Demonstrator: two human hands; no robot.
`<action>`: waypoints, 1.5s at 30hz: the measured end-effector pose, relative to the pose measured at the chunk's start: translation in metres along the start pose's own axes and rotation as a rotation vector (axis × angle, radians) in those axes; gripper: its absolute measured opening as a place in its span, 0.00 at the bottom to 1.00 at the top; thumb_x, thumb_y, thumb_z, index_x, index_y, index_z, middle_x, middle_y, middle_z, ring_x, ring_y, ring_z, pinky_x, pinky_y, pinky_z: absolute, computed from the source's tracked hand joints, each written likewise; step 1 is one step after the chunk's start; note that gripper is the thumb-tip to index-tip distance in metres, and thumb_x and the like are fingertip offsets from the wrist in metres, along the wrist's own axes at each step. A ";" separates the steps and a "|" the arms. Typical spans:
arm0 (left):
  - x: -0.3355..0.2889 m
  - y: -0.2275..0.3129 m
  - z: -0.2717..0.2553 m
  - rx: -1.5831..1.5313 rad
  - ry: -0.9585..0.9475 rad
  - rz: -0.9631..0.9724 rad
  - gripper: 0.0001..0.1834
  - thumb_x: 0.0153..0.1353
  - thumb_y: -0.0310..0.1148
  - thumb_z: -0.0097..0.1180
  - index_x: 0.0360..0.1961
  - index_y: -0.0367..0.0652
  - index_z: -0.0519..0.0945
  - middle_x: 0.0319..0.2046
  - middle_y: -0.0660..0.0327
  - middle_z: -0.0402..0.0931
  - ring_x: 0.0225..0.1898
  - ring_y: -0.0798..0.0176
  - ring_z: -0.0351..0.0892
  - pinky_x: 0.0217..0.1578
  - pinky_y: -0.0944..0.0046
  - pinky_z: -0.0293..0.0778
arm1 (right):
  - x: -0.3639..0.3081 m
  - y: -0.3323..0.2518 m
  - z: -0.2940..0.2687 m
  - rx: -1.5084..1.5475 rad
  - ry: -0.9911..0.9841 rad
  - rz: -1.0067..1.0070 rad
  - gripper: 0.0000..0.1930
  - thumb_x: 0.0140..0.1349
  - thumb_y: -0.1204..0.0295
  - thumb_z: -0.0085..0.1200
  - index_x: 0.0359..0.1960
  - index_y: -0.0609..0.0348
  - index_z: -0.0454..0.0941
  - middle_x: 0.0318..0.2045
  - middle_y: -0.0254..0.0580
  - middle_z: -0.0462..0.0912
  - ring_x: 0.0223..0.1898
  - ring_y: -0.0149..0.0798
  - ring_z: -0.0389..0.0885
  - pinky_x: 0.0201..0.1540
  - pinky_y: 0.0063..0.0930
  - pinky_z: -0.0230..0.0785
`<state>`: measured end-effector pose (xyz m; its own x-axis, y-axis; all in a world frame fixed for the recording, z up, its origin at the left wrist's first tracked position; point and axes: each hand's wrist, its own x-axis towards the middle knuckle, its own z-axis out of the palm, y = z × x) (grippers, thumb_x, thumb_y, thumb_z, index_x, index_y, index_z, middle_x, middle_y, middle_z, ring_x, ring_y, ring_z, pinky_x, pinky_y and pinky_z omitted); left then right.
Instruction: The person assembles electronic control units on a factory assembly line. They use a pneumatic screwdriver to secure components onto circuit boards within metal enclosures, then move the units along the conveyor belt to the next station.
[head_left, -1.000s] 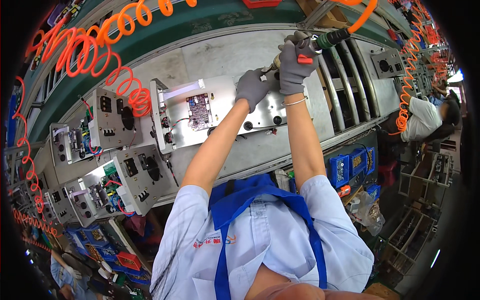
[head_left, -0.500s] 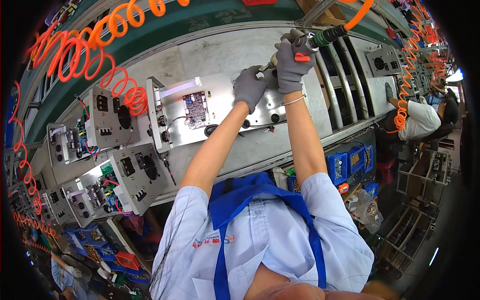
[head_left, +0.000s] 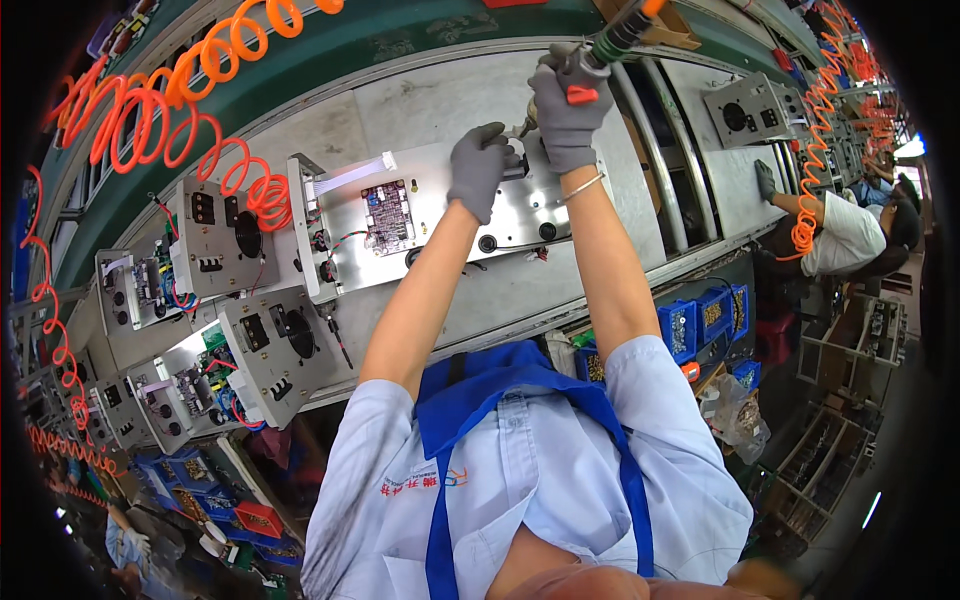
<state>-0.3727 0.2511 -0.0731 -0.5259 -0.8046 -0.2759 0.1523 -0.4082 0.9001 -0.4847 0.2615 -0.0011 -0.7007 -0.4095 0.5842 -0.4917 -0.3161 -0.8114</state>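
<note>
A flat silver metal chassis [head_left: 350, 265] lies on the bench before me, with a small circuit board [head_left: 388, 215] and a white ribbon cable [head_left: 355, 177] on its left part. Over its right part, my gloved right hand [head_left: 566, 120] is wrapped around an air screwdriver [head_left: 592, 68] with a red lever. The driver's tip points down and left toward the chassis. My gloved left hand [head_left: 480, 172] is close beside that tip, fingers curled together near a small dark part on the metal. What the left fingers pinch, if anything, is hidden.
Upright grey panel units [head_left: 215, 235] with wiring stand at the left. Orange coiled hoses [head_left: 225, 150] hang above them. Metal bars [head_left: 662, 150] cross the bench right of the chassis. Blue bins of small parts [head_left: 680, 330] sit below the bench edge. A co-worker [head_left: 845, 235] is farther right.
Both hands have moved a little left over the chassis, the screwdriver going with my right hand. More of the dark part between the hands now shows.
</note>
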 end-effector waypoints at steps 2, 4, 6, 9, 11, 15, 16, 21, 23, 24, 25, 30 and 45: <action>-0.009 0.008 -0.007 -0.178 -0.052 -0.097 0.22 0.60 0.17 0.39 0.56 0.23 0.68 0.46 0.42 0.76 0.41 0.54 0.82 0.44 0.64 0.81 | 0.003 0.008 -0.001 -0.079 -0.006 -0.056 0.12 0.49 0.79 0.56 0.38 0.64 0.78 0.25 0.38 0.81 0.25 0.29 0.80 0.29 0.22 0.73; -0.020 0.015 -0.012 -0.277 -0.102 -0.170 0.23 0.61 0.16 0.35 0.58 0.18 0.63 0.50 0.37 0.73 0.49 0.49 0.79 0.51 0.63 0.79 | 0.004 0.010 -0.001 -0.089 -0.008 -0.045 0.10 0.50 0.78 0.56 0.36 0.65 0.78 0.24 0.38 0.81 0.24 0.29 0.80 0.29 0.23 0.73; -0.028 0.011 -0.021 -0.367 -0.137 -0.175 0.24 0.62 0.17 0.35 0.59 0.17 0.62 0.51 0.36 0.71 0.52 0.48 0.77 0.53 0.63 0.78 | 0.000 0.010 0.001 -0.096 0.009 -0.040 0.10 0.50 0.78 0.56 0.36 0.65 0.78 0.24 0.38 0.81 0.24 0.29 0.79 0.29 0.23 0.74; -0.028 -0.005 -0.035 -0.345 -0.228 -0.116 0.24 0.63 0.18 0.36 0.60 0.17 0.59 0.53 0.35 0.69 0.56 0.46 0.74 0.56 0.63 0.75 | -0.003 0.011 0.002 -0.094 0.006 -0.020 0.11 0.50 0.78 0.56 0.37 0.66 0.78 0.25 0.38 0.81 0.24 0.29 0.79 0.29 0.23 0.74; -0.033 0.004 -0.037 -0.357 -0.270 -0.127 0.25 0.62 0.18 0.37 0.61 0.16 0.57 0.55 0.34 0.67 0.58 0.45 0.71 0.59 0.62 0.71 | -0.001 0.017 0.002 -0.075 0.016 -0.023 0.11 0.50 0.79 0.56 0.37 0.65 0.77 0.27 0.38 0.81 0.25 0.30 0.79 0.29 0.24 0.74; -0.048 0.016 -0.049 0.052 -0.424 0.038 0.28 0.63 0.22 0.40 0.63 0.20 0.56 0.57 0.40 0.68 0.59 0.48 0.71 0.58 0.62 0.70 | 0.006 0.034 -0.004 -0.047 -0.101 -0.001 0.16 0.47 0.72 0.63 0.40 0.60 0.80 0.32 0.35 0.83 0.33 0.30 0.82 0.39 0.26 0.74; -0.048 0.015 -0.053 -0.002 -0.434 0.052 0.29 0.64 0.26 0.42 0.64 0.23 0.56 0.56 0.43 0.70 0.57 0.51 0.73 0.54 0.62 0.73 | 0.005 0.024 -0.002 -0.226 -0.100 -0.091 0.17 0.47 0.70 0.64 0.41 0.58 0.80 0.33 0.35 0.84 0.34 0.32 0.82 0.40 0.25 0.74; -0.062 0.043 -0.043 -0.155 -0.084 -0.164 0.26 0.65 0.44 0.55 0.53 0.29 0.72 0.35 0.52 0.80 0.28 0.69 0.78 0.22 0.75 0.70 | 0.002 -0.053 0.008 0.232 -0.100 0.042 0.14 0.49 0.80 0.57 0.41 0.62 0.78 0.31 0.35 0.82 0.30 0.26 0.80 0.33 0.20 0.74; -0.050 0.035 -0.055 -0.289 -0.262 -0.173 0.20 0.65 0.44 0.56 0.43 0.34 0.75 0.24 0.64 0.72 0.20 0.76 0.66 0.17 0.78 0.62 | 0.001 -0.082 0.004 0.492 -0.080 0.227 0.15 0.49 0.81 0.56 0.41 0.63 0.76 0.29 0.37 0.80 0.28 0.26 0.79 0.30 0.21 0.74; -0.050 0.032 -0.056 -0.256 -0.199 -0.195 0.18 0.65 0.44 0.56 0.40 0.37 0.75 0.22 0.67 0.67 0.18 0.77 0.61 0.15 0.78 0.59 | -0.001 -0.084 0.002 0.490 -0.067 0.259 0.15 0.49 0.82 0.56 0.41 0.64 0.76 0.29 0.38 0.80 0.28 0.27 0.79 0.30 0.22 0.75; -0.053 0.035 -0.053 -0.222 -0.139 -0.216 0.17 0.65 0.44 0.57 0.37 0.39 0.74 0.19 0.71 0.61 0.17 0.79 0.56 0.14 0.78 0.55 | 0.000 -0.086 0.000 0.485 -0.052 0.290 0.16 0.49 0.82 0.55 0.42 0.64 0.75 0.29 0.39 0.79 0.28 0.28 0.79 0.29 0.23 0.75; -0.062 0.040 -0.043 -0.366 -0.007 -0.279 0.13 0.67 0.36 0.52 0.44 0.35 0.74 0.30 0.62 0.72 0.27 0.72 0.71 0.22 0.81 0.72 | -0.009 -0.097 -0.011 0.541 -0.062 0.286 0.16 0.52 0.83 0.50 0.45 0.64 0.74 0.33 0.43 0.79 0.35 0.33 0.80 0.34 0.27 0.80; -0.030 -0.021 -0.077 -0.919 -0.099 -0.324 0.10 0.66 0.35 0.55 0.42 0.41 0.76 0.35 0.62 0.76 0.38 0.71 0.75 0.35 0.74 0.72 | -0.028 -0.062 -0.016 0.730 -0.154 0.493 0.12 0.65 0.67 0.49 0.43 0.63 0.73 0.25 0.37 0.75 0.20 0.24 0.65 0.24 0.27 0.62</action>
<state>-0.2953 0.2503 -0.1096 -0.7189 -0.5712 -0.3961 0.5580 -0.8141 0.1609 -0.4429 0.3067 0.0322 -0.6421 -0.7369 0.2113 0.3357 -0.5181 -0.7867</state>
